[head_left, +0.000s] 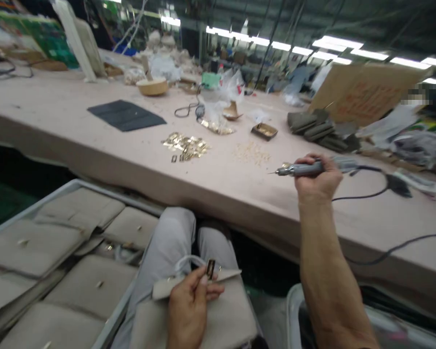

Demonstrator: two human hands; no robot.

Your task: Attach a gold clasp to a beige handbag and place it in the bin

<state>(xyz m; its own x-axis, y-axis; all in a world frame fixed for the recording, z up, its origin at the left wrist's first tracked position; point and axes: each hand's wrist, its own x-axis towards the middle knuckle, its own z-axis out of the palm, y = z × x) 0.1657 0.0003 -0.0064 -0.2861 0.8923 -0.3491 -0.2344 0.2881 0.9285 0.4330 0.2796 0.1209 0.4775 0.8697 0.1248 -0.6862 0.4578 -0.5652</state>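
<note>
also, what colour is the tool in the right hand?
The tool is grey; it shows best in the head view.

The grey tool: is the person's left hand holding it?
No, the right hand holds the grey tool, while the left hand pinches a small metal piece.

- Trousers (178,225): pale grey, plain-looking cloth, rounded at the knees, shadowed between the legs.
- Left hand (187,305): bare, fingers and thumb uncovered.
- Right hand (321,180): bare likewise.
- Right forearm (321,252): uncovered as far up as I can see; broad, narrowing to the wrist.
- Stitching and nails: too blurred to make out.
</note>
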